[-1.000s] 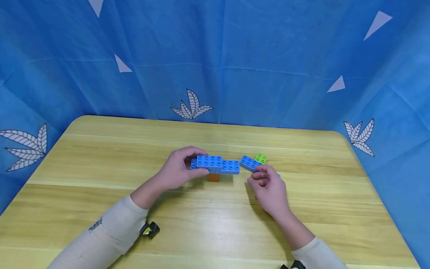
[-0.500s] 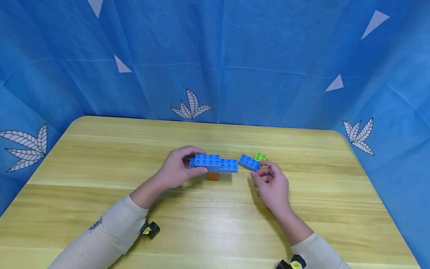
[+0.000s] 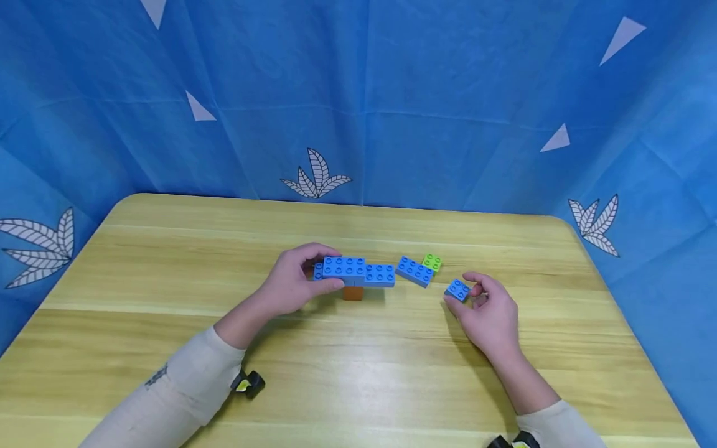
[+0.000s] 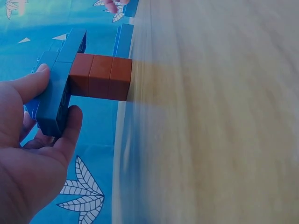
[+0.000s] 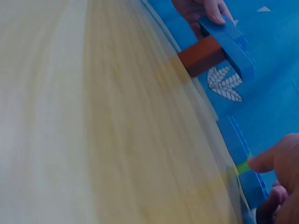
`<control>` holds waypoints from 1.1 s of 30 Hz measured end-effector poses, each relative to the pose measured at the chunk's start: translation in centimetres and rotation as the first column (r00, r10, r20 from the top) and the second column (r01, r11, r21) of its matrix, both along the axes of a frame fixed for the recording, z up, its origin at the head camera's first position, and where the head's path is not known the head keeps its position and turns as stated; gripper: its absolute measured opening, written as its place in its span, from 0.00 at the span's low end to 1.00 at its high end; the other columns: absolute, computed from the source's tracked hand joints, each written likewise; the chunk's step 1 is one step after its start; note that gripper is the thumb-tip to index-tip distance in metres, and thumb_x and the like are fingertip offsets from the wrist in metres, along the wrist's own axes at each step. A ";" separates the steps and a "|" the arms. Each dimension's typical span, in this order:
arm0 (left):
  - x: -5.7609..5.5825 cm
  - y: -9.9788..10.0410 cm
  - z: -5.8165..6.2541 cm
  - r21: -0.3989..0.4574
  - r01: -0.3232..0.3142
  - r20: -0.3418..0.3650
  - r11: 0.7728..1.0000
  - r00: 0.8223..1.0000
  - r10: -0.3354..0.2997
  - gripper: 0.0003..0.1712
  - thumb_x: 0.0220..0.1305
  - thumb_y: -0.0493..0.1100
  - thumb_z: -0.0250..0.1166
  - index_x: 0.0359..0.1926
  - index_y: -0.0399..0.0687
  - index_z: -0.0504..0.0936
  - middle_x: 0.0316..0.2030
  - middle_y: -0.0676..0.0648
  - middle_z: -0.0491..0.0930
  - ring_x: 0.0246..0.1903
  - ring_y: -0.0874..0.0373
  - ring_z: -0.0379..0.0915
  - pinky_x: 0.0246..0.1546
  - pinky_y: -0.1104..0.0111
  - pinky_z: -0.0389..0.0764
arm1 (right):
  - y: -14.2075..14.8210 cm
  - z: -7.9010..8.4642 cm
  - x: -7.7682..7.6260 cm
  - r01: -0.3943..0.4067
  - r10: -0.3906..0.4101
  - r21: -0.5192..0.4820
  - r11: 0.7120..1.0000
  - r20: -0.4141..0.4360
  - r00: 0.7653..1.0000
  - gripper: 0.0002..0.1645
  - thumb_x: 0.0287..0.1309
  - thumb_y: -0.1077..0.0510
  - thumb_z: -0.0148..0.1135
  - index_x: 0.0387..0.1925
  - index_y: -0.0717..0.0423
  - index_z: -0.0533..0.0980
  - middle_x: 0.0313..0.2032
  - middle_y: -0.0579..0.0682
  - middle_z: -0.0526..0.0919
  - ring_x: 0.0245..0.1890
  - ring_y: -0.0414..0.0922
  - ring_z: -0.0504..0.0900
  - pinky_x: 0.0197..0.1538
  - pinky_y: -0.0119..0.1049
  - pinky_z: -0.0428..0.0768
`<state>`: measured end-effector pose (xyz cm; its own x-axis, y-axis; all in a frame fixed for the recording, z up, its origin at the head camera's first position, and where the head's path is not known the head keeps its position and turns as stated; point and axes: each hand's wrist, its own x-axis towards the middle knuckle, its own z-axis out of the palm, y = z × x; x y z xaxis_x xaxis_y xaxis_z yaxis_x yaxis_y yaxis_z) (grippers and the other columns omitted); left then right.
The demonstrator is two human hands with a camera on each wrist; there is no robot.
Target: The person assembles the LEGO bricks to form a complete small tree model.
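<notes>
On a wood-grain bench (image 3: 347, 386): T-shaped toy-brick assembly (image 3: 353, 294), held at one end.

Left hand (image 3: 291, 280) grips the left part of the blue crosspiece, thumb in front; an eight-stud blue brick (image 3: 344, 267) sits across two blue bricks (image 3: 380, 275) laid end to end, all atop an upright column of three orange-brown bricks (image 4: 99, 74). Right hand (image 3: 492, 314) pinches a four-stud blue brick (image 3: 457, 290) between thumb and fingers, to the right of the assembly. Between assembly and right hand lies a second eight-stud blue brick (image 3: 414, 271), set aslant, with a four-stud green brick (image 3: 432, 262) just beside its far side.
</notes>
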<state>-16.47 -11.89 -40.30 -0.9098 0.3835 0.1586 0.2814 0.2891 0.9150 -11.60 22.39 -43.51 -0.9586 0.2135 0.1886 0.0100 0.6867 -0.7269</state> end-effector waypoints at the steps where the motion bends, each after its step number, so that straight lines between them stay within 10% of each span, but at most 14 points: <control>1: 0.0 0.0 0.0 0.000 0.000 0.005 1.000 1.000 0.000 0.22 0.57 0.39 0.77 0.53 0.45 0.83 0.45 0.48 0.80 0.36 0.51 0.74 0.35 0.62 0.76 | 0.3 0.0 0.0 -0.004 0.004 0.007 1.000 0.024 1.000 0.28 0.47 0.58 0.80 0.50 0.61 0.80 0.33 0.53 0.76 0.26 0.46 0.72 0.30 0.33 0.70; 11: 0.0 -0.3 -0.1 -0.024 0.005 0.024 1.000 1.000 -0.004 0.23 0.55 0.43 0.78 0.52 0.47 0.83 0.39 0.48 0.80 0.27 0.50 0.70 0.25 0.68 0.69 | 1.0 -0.2 -0.5 -0.013 0.013 0.002 1.000 0.125 0.992 0.23 0.53 0.54 0.77 0.48 0.61 0.81 0.33 0.52 0.78 0.25 0.46 0.73 0.28 0.35 0.70; 21: -0.2 -0.3 -0.2 -0.024 -0.019 0.048 1.000 0.999 0.020 0.23 0.55 0.41 0.78 0.51 0.46 0.81 0.43 0.46 0.79 0.36 0.49 0.71 0.36 0.63 0.73 | -1.6 1.5 0.1 -0.114 0.111 -0.306 0.945 -0.027 0.993 0.23 0.54 0.60 0.77 0.51 0.59 0.81 0.37 0.56 0.75 0.22 0.43 0.73 0.20 0.27 0.68; 33: -0.1 -0.1 -0.7 -0.002 -0.033 0.073 0.999 0.997 0.033 0.23 0.56 0.40 0.77 0.53 0.48 0.82 0.43 0.47 0.81 0.34 0.47 0.72 0.35 0.62 0.73 | -4.5 3.0 -0.9 -0.256 0.235 -0.384 0.887 -0.102 0.967 0.22 0.54 0.59 0.76 0.51 0.57 0.82 0.36 0.57 0.76 0.25 0.46 0.73 0.22 0.29 0.69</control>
